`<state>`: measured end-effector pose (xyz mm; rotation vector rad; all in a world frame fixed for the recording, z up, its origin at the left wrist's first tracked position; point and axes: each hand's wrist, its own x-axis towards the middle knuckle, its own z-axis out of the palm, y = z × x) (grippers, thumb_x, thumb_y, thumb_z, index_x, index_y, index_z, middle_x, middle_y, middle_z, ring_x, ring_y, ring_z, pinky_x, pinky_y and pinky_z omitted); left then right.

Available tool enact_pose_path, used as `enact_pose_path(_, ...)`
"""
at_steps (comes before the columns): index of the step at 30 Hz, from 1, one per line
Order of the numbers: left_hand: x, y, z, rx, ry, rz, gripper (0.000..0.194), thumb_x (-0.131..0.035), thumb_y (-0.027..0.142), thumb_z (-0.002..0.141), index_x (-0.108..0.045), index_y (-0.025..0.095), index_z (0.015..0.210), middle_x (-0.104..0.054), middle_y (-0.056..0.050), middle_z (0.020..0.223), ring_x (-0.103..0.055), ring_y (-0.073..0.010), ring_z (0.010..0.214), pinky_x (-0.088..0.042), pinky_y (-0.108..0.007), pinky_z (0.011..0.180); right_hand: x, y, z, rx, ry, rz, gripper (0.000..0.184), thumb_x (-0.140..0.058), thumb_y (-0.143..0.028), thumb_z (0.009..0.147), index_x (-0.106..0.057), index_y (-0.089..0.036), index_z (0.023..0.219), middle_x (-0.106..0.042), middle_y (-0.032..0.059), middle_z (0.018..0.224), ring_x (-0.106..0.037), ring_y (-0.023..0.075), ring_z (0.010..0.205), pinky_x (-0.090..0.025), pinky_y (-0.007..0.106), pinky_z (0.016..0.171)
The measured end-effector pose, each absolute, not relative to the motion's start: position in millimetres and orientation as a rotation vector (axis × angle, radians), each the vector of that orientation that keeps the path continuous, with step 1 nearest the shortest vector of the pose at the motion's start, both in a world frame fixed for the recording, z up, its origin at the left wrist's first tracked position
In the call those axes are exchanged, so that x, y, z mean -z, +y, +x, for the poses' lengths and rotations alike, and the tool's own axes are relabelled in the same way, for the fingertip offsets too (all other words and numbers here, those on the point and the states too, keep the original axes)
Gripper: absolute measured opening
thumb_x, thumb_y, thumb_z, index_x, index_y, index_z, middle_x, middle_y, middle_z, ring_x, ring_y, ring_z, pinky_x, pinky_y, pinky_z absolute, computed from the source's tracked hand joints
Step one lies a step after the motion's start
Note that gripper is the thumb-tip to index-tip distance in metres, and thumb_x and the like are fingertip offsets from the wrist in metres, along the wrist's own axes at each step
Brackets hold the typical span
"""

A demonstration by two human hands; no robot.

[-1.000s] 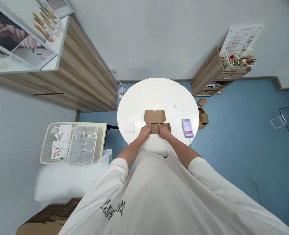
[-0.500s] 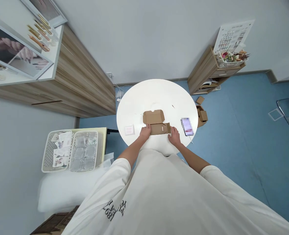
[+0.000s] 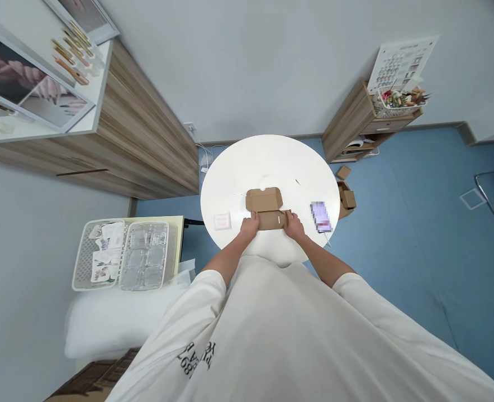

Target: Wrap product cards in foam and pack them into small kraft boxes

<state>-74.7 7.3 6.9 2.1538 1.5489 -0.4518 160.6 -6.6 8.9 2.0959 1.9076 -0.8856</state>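
A brown cardboard box point(image 3: 267, 221) lies on the round white table point(image 3: 267, 159), its lid flap raised on the far side. My left hand point(image 3: 250, 224) grips the box's left end, fingers curled over its edge. At the opposite end, my right hand point(image 3: 294, 225) is closed on the side flap, thumb and fingers around the folded cardboard. A small white strip shows inside the box near the right end. Parts of both box ends are hidden by my fingers.
A pale pink-and-white packet point(image 3: 222, 221) lies left of the box. To the right is a phone point(image 3: 321, 216) with a cable. Cardboard boxes point(image 3: 346, 199) sit on the floor beyond the table. Plastic baskets point(image 3: 79, 262) stand at the left.
My right hand has moved slightly left and inward, closing on the right side flap, which is now more covered. The left hand stays on the left end.
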Motion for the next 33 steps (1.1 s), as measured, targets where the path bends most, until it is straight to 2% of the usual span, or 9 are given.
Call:
enact_pose_path(7,-8,6,-74,0.428,1.551,2.104,0.085,-0.062,0.019,0.088,-0.019,0.018,0.161,-0.021,-0.029,0.163,-0.068,-0.0351,0.108,-0.047,-0.048,0.094,-15,-3,150,0.895,1.963,2.054,0.063,-0.05,-0.021,0.095,-0.033,-0.026,0.155,-0.032,0.0145,0.157,-0.051,0.0287,0.128,-0.048,0.036,0.096)
enact_pose_path(13,-15,5,-74,0.497,1.564,2.185,0.087,-0.065,0.016,0.085,-0.021,0.016,0.16,-0.023,-0.03,0.162,-0.07,-0.0322,0.103,-0.049,-0.043,0.089,-19,-2,146,0.959,1.986,2.021,0.056,-0.049,-0.015,0.094,-0.04,-0.022,0.149,-0.05,0.0152,0.14,-0.056,0.0271,0.119,-0.048,0.034,0.09)
enact_pose_path(16,-16,5,-74,0.545,1.557,2.235,0.089,-0.066,0.014,0.084,-0.02,0.014,0.161,-0.024,-0.03,0.162,-0.07,-0.0305,0.102,-0.05,-0.041,0.088,-22,-2,141,0.989,2.031,2.024,0.059,-0.048,-0.013,0.094,-0.037,-0.023,0.151,-0.052,0.0144,0.138,-0.058,0.0262,0.116,-0.047,0.033,0.087)
enact_pose_path(19,-16,5,-75,0.541,1.555,2.251,0.089,-0.066,0.015,0.084,-0.021,0.014,0.161,-0.026,-0.029,0.161,-0.07,-0.0297,0.102,-0.05,-0.04,0.088,-24,-5,135,0.991,2.103,2.01,0.067,-0.047,-0.013,0.094,-0.028,-0.025,0.157,-0.052,0.014,0.139,-0.058,0.0261,0.116,-0.047,0.033,0.087)
enact_pose_path(22,-14,5,-75,0.521,1.566,2.237,0.088,-0.066,0.015,0.084,-0.022,0.013,0.16,-0.027,-0.029,0.16,-0.069,-0.0296,0.101,-0.051,-0.039,0.087,-26,-9,131,0.994,2.16,1.984,0.078,-0.053,-0.022,0.094,-0.013,-0.024,0.162,-0.052,0.0154,0.141,-0.057,0.0281,0.119,-0.047,0.035,0.09)
enact_pose_path(24,-13,5,-75,0.504,1.569,2.219,0.088,-0.066,0.014,0.083,-0.023,0.012,0.16,-0.027,-0.029,0.16,-0.069,-0.0302,0.101,-0.051,-0.04,0.086,-25,-13,130,1.009,2.184,1.993,0.083,-0.057,-0.03,0.094,-0.009,-0.023,0.162,-0.049,0.0163,0.145,-0.054,0.0291,0.123,-0.046,0.036,0.094)
enact_pose_path(26,-11,5,-75,0.482,1.574,2.198,0.088,-0.067,0.014,0.083,-0.023,0.013,0.16,-0.027,-0.029,0.16,-0.069,-0.0309,0.102,-0.051,-0.04,0.086,-23,-18,130,1.033,2.195,2.001,0.078,-0.058,-0.034,0.095,-0.017,-0.021,0.16,-0.049,0.0162,0.147,-0.052,0.0284,0.126,-0.045,0.036,0.098)
enact_pose_path(30,-9,5,-75,0.445,1.589,2.156,0.09,-0.065,0.011,0.082,-0.021,0.016,0.16,-0.026,-0.029,0.16,-0.07,-0.0307,0.101,-0.052,-0.041,0.086,-18,-28,135,1.054,2.164,1.94,0.051,-0.052,-0.034,0.098,-0.042,-0.017,0.146,-0.055,0.0153,0.138,-0.056,0.0251,0.12,-0.045,0.033,0.097)
enact_pose_path(33,-9,6,-75,0.447,1.587,2.155,0.09,-0.065,0.009,0.081,-0.022,0.015,0.16,-0.027,-0.029,0.159,-0.07,-0.0305,0.1,-0.052,-0.04,0.084,-17,-33,136,0.994,2.146,1.889,0.049,-0.05,-0.033,0.099,-0.044,-0.019,0.146,-0.054,0.0149,0.139,-0.058,0.0247,0.117,-0.046,0.032,0.094)
